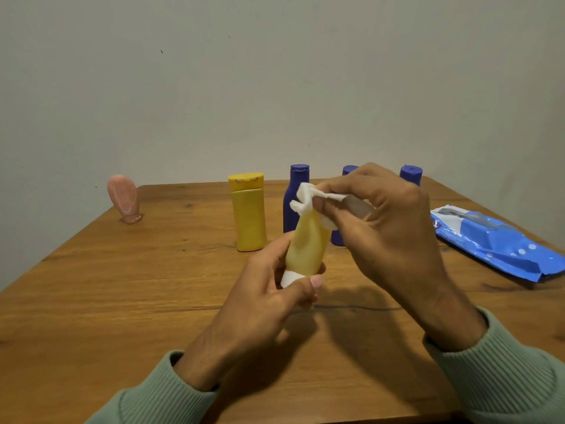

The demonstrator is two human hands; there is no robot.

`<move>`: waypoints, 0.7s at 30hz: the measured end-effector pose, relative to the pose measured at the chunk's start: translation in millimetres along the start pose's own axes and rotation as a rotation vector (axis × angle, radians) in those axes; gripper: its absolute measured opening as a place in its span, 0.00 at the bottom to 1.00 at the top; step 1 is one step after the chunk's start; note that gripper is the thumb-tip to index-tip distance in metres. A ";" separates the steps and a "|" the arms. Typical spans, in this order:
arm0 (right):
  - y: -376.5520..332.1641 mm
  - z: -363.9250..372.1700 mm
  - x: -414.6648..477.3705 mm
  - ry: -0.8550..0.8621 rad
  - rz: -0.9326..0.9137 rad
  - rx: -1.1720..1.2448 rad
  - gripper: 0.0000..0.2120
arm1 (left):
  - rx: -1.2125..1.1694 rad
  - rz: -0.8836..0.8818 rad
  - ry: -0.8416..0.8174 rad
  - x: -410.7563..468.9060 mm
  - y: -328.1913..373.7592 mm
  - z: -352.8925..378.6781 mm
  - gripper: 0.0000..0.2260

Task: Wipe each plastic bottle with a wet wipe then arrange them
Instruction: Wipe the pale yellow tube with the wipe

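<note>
We see the left hand [269,289] gripping a pale yellow tube [305,246] while the right hand [388,228] pinches a wet wipe [308,197] on its top.

Six plastic containers in all. One tall yellow bottle [249,220], upright. Three blue bottles, all right of the tall yellow bottle: nearest blue bottle [295,197], middle blue bottle [348,170], largely hidden, and far blue bottle [411,175]. One pink tube [123,197], well left of it, cap down. One pale yellow bottle [305,249], white-capped, in front and right of it. One wet wipe [305,200]. One wipe pack [501,244], far right. Two hands: left hand [275,289], right hand [388,228]. One bench [122,301].
</note>
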State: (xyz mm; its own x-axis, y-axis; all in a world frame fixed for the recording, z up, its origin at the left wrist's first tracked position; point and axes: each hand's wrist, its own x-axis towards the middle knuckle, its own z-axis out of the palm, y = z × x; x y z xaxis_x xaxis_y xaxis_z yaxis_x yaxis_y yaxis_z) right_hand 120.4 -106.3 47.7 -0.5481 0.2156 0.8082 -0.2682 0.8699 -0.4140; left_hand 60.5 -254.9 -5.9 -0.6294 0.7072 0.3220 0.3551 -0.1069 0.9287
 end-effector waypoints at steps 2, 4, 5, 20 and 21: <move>-0.5 0.2 -0.4 0.001 -0.005 0.014 0.10 | 0.018 -0.008 0.010 0.0 0.2 0.9 0.15; -4.3 -0.4 -2.8 -0.065 -0.015 0.034 0.09 | 0.012 -0.030 0.035 -0.2 -0.7 1.2 0.15; -6.8 -0.4 -4.2 -0.108 -0.024 0.028 0.09 | 0.017 -0.036 0.047 -0.3 -1.7 1.1 0.14; -8.7 -0.5 -5.0 -0.126 -0.016 -0.095 0.08 | 0.410 0.038 0.172 0.4 -6.3 0.3 0.22; -8.1 -1.8 -3.4 -0.108 -0.003 -0.103 0.08 | 0.418 0.045 0.173 0.5 -5.6 0.3 0.22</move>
State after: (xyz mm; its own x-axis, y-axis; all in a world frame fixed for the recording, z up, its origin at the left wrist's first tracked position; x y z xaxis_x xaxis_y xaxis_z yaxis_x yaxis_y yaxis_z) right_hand 125.8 -113.2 49.0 -0.6309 0.1692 0.7572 -0.1904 0.9123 -0.3626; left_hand 58.4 -253.8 -10.9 -0.7005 0.5776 0.4192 0.6108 0.1813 0.7708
